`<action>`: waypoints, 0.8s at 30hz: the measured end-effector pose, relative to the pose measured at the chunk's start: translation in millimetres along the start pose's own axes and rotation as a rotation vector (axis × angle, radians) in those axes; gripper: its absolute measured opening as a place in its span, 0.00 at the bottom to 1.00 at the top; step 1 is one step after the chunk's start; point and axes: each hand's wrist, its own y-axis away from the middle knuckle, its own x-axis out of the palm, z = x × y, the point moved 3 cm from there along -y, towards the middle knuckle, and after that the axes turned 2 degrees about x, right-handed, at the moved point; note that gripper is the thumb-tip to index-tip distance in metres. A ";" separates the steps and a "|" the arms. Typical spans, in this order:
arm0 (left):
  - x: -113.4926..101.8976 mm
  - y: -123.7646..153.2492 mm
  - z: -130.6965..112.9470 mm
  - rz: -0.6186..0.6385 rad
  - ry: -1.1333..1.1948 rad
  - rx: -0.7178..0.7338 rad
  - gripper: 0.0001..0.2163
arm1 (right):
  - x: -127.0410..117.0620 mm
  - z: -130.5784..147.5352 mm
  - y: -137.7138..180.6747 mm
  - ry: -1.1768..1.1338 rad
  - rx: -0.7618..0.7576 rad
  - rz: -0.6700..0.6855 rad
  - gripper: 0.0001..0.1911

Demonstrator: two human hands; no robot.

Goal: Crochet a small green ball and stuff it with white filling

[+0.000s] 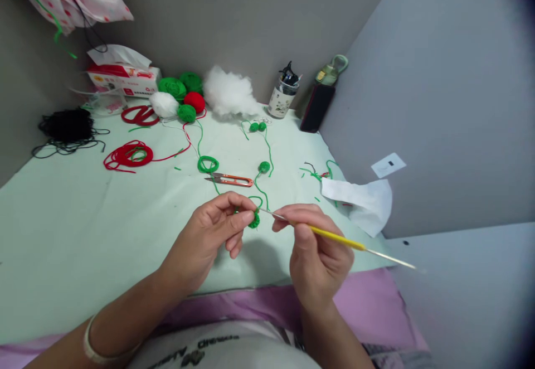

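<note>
- Left hand: nearly closed, fingers curled; a small green crocheted piece is pinched at the thumb and fingertips, above the near part of the table cloth.
- Right hand: closed in a pen-like grip; a crochet hook is held by its yellow handle, the thin shaft pointed at the piece.
- Hook tip is brought up to the piece's upper edge; whether a stitch is entered cannot be told.
- For good work, the piece is best pinched close to the stitch being worked, with its edge left exposed.
- The hook is best turned by small wrist movements; a hard pull could stretch the loop.
- Even tension should be kept on the green strand, which is seen led from a green coil toward the left hand.
- That strand is passed close by the snips; snagging could be avoided if they were moved aside.
</note>
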 end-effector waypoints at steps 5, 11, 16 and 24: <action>-1.6 -1.3 -1.0 -0.023 0.023 -0.012 0.07 | -1.3 -0.7 0.9 -0.002 -0.007 -0.111 0.11; 0.6 -1.4 -2.4 -0.015 0.017 -0.011 0.07 | 1.3 2.3 2.5 0.002 -0.023 -0.032 0.11; 0.7 -0.8 -2.6 -0.002 0.015 0.009 0.06 | 1.6 3.1 2.3 0.003 0.002 -0.007 0.12; 0.6 -0.8 -3.1 -0.003 -0.009 0.008 0.06 | 0.8 4.4 1.5 0.048 0.016 0.005 0.11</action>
